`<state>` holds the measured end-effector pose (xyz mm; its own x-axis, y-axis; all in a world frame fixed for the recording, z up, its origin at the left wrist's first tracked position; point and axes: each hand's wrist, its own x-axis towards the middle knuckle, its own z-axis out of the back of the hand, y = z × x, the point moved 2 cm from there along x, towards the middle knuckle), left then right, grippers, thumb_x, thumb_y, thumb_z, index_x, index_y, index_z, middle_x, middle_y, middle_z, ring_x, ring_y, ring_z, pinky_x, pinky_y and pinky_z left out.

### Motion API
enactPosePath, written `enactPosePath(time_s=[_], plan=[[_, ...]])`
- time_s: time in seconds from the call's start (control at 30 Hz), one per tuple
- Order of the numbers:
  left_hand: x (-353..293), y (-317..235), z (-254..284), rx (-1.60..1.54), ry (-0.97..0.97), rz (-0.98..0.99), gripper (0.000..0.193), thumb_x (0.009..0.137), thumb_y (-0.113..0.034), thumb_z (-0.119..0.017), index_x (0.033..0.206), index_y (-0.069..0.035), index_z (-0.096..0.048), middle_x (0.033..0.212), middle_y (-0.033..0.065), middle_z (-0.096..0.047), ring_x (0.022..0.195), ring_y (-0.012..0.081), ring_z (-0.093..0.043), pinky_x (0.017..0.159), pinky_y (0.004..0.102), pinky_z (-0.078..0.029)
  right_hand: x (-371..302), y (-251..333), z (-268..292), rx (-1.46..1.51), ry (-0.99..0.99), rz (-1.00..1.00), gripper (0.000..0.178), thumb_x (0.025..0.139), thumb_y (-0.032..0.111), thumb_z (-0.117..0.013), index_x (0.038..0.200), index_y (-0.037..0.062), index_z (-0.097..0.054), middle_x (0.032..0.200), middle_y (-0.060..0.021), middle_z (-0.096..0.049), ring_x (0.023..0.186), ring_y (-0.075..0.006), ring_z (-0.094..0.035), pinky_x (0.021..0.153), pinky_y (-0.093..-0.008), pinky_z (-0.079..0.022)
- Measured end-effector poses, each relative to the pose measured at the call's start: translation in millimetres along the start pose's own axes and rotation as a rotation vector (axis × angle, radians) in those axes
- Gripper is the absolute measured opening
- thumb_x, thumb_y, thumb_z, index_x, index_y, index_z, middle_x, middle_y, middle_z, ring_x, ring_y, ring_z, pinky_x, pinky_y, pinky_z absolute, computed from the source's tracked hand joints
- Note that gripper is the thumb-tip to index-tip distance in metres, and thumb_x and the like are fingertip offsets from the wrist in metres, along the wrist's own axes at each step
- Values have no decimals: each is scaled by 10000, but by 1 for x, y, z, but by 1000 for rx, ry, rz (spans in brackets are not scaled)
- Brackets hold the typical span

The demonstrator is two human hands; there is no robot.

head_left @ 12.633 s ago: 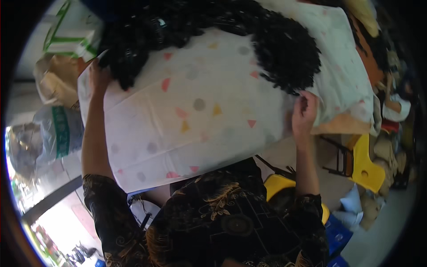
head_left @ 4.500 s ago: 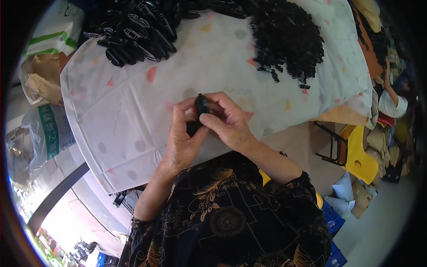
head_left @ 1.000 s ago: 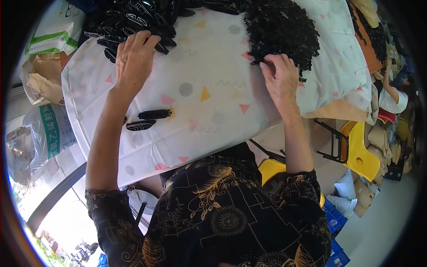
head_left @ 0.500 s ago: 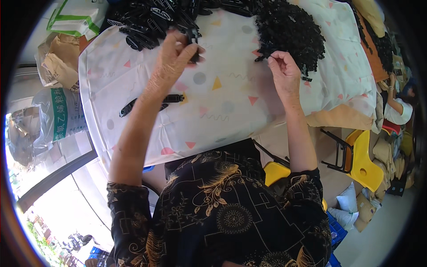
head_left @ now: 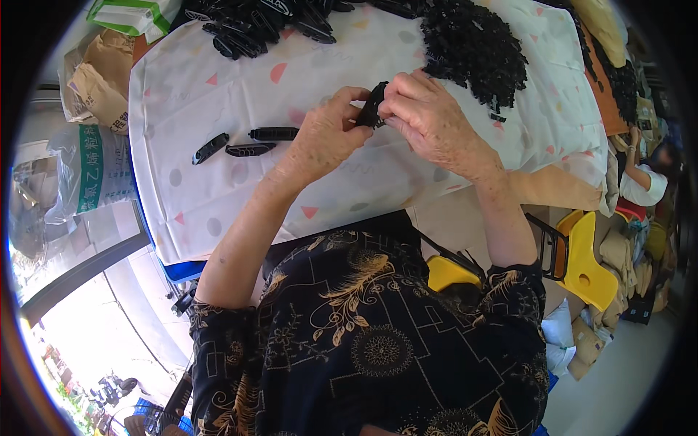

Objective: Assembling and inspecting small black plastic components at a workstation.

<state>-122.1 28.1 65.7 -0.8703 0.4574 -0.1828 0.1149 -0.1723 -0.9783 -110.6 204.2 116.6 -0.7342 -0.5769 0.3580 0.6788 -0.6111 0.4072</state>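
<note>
Over the middle of the table, my left hand [head_left: 329,134] is closed around a long black plastic part [head_left: 372,106], held at a slant. My right hand [head_left: 427,120] pinches at the upper right side of that part; whatever sits between its fingertips is hidden. Left of my left hand lie three finished-looking black plastic parts: one tilted piece [head_left: 210,149], one straight piece [head_left: 273,134] and one flatter piece [head_left: 250,150]. A heap of larger black parts [head_left: 247,29] lies at the far left, and a pile of small black pieces [head_left: 476,54] at the far right.
A patterned white cloth [head_left: 218,203] covers the table. Paper bags [head_left: 98,80] and a clear plastic sack [head_left: 94,171] stand at the left. Yellow chairs [head_left: 590,261] are at the right, beyond them stuffed sacks [head_left: 558,327]. Another person [head_left: 643,178] sits at the far right.
My left hand came from the far-left heap to the middle with a black part. My right hand left the small-piece pile and met it there.
</note>
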Motion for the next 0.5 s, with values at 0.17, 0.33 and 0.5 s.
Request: enactPosePath(time_s=[0.17,0.33,0.5], plan=[[-5,-4,-6,219,-24,-151,452,765,-121,-625,1184,-16,-493,1027,186,-666,893,323,-665,802,375,-518,2,-1,1,-69,83,22,109,733,5,-673,818,37,-613,842,-47,-510,826,-234,-517,793,-346,-431],[-3,0,-8,248,-33,-96,463,758,-140,-638,1180,-16,-495,1028,179,-667,895,317,-665,804,380,-518,4,-6,-4,-53,134,11,93,736,28,-681,805,40,-620,831,-46,-508,817,-230,-509,786,-346,-421],[2,5,-7,90,-69,35,442,786,-110,-637,1192,-12,-490,983,155,-678,878,247,-675,778,336,-529,4,-9,-11,38,-37,-190,217,768,24,-676,974,43,-611,913,-43,-556,871,-226,-561,795,-339,-457]])
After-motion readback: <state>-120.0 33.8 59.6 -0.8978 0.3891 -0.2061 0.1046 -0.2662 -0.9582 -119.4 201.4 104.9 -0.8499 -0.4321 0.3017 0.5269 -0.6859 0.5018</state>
